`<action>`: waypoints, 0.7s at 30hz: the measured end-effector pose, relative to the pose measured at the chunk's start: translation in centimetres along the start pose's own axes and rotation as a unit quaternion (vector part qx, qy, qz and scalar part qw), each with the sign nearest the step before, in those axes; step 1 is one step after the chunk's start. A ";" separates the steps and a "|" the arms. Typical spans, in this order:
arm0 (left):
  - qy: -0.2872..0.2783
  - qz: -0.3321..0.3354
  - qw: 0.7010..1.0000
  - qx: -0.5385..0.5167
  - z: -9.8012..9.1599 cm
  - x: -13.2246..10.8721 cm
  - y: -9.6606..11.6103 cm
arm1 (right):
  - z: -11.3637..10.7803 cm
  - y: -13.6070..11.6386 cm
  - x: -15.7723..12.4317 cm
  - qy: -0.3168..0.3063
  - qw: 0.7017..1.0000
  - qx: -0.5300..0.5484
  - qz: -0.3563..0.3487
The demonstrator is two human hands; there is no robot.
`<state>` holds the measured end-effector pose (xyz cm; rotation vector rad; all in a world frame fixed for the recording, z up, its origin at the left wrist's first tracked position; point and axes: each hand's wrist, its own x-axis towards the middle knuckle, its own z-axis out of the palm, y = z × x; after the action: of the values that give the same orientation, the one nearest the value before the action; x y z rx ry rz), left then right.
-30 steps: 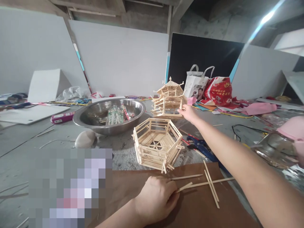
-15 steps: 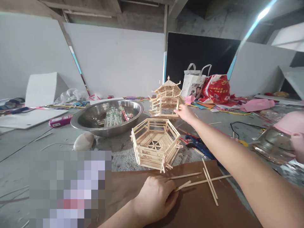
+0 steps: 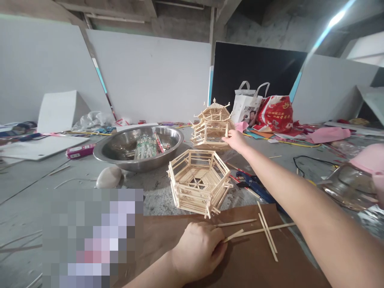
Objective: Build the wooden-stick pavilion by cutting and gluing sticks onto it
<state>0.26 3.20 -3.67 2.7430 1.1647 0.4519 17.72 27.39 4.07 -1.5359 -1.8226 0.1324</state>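
My right hand [image 3: 237,141] stretches forward, its fingers closed on the right side of a pagoda model [image 3: 213,126] built of thin wooden sticks with a tiered roof. Nearer to me is a six-sided stick frame [image 3: 199,182], open at the top, with railings and a slatted floor. In front of it my left hand [image 3: 202,248] is curled, resting on a brown sheet [image 3: 246,260]. A thin wooden stick [image 3: 234,235] pokes out from its fingertips; the rest is hidden by the hand. More loose sticks [image 3: 268,234] lie crossed to its right.
Left of the frame sits a steel basin [image 3: 103,156] holding wrapped sticks. A pale stone [image 3: 108,177] and a purple box [image 3: 80,151] lie beside it. A blue-handled tool [image 3: 255,186] is under my right forearm. Bags [image 3: 276,114] stand behind; a glass pot [image 3: 346,186] is at right.
The view has swung slightly left, so everything appears a little further right. Both hands keep their grip and place.
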 end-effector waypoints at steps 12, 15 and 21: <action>0.000 -0.004 1.000 -0.002 0.0 -0.1 0.0 | 0.4 2.6 0.0 -0.035 0.998 0.022 -0.055; -0.001 -0.002 1.000 -0.003 0.0 -0.1 0.1 | 1.0 3.4 -0.2 -0.047 0.997 0.024 -0.049; -0.005 -0.005 1.000 0.009 0.1 -0.1 0.0 | 2.3 4.0 -0.8 -0.064 0.998 -0.011 -0.017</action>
<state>0.25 3.11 -3.79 2.7499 1.1868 0.4263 19.63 28.64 0.03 -1.5413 -1.9555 0.1986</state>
